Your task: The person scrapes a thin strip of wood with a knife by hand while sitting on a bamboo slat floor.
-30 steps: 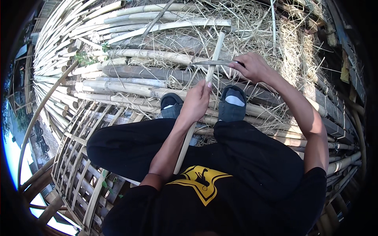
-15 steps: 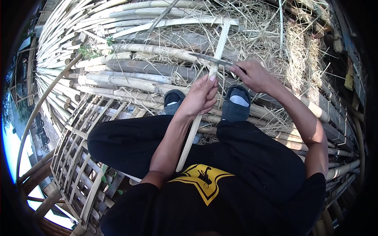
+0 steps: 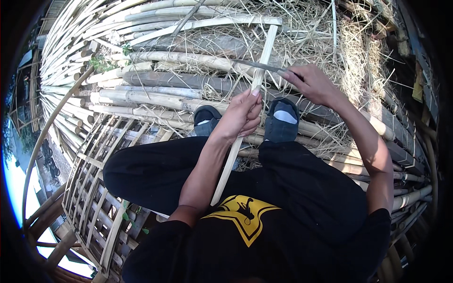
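Note:
My left hand (image 3: 242, 115) is closed around a pale split bamboo strip (image 3: 267, 49), which slants from my lap up and away to the right. In my right hand (image 3: 311, 85) is a knife, gripped by its handle. The long grey knife blade (image 3: 257, 64) points left and lies across the strip, a little beyond my left fingers. The strip's far end overlaps the tip of another pale bamboo slat (image 3: 212, 23) lying on the poles. Most of the knife's handle is hidden inside my fist.
Stacked bamboo poles (image 3: 155, 99) spread under and ahead of my feet, fanning out at the far left. Dry straw and shavings (image 3: 351, 70) cover the right side. A woven bamboo lattice (image 3: 101, 188) stands at my left. My dark shoes (image 3: 281, 120) rest on the poles.
My right hand has shifted slightly to the right and turned, and the knife blade sits a little higher along the strip. My left hand keeps its hold.

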The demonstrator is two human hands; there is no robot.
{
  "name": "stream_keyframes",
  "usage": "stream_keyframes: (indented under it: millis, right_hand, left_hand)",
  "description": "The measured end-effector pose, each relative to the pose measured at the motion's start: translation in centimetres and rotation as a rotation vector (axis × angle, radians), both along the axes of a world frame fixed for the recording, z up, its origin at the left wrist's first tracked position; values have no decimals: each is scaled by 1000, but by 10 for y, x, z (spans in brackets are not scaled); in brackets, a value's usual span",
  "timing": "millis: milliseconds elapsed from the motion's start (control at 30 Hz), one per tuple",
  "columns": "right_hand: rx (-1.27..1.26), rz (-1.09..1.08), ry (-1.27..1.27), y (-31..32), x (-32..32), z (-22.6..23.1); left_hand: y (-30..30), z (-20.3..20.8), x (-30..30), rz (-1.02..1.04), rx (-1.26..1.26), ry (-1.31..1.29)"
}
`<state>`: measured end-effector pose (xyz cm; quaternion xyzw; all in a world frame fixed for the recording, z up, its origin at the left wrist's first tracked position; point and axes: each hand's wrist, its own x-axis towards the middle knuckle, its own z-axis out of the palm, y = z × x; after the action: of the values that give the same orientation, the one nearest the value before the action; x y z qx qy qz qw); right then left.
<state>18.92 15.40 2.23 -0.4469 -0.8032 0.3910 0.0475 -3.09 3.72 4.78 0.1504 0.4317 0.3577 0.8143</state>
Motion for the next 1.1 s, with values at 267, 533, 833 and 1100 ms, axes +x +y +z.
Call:
stream_keyframes:
  millis: [267,533,833,1100]
  right_hand:
    - [88,-345,-339,80,109,-66]
    - [-688,-746,318,7,33,-53]
    - [-875,-369,344,-48,-21,-17]
    - [-869,-492,412,-44,-25,-12]
  left_hand:
    - [-4,2,4,-49,15,-88]
    - [19,-17,-28,364,165,127]
    - [32,-2,-89,1140,504,514]
    - [30,-32,-69,1275,439,415]
